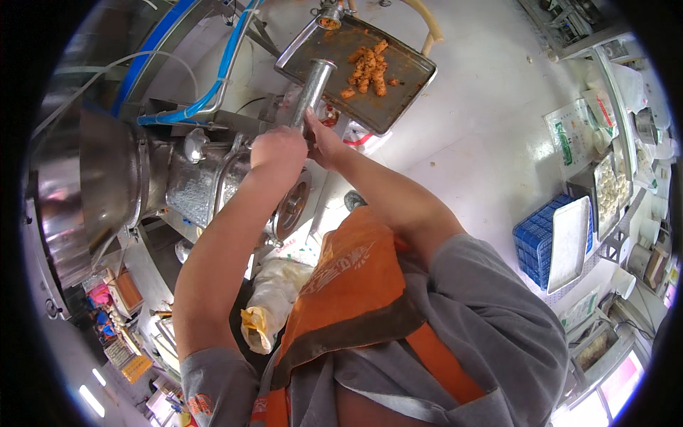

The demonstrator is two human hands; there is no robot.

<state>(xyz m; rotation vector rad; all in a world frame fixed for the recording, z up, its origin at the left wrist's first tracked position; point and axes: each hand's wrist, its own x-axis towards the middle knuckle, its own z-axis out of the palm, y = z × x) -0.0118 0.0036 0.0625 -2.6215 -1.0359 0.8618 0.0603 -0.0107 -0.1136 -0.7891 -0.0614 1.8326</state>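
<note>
While left-hand fingers [293, 139] and right-hand fingers [312, 123] hold metal tube [314, 82] | tray [397, 99] carries reddish chunks [368, 70]

The floor [469, 135] is pale — tube lights [92, 401] glow

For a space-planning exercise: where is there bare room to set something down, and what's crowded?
Bare: the tray, lower right of the orange pieces; most of the floor between tray and blue crate. Crowded: around the metal tube, with left hand, right hand and machine close by.
</note>
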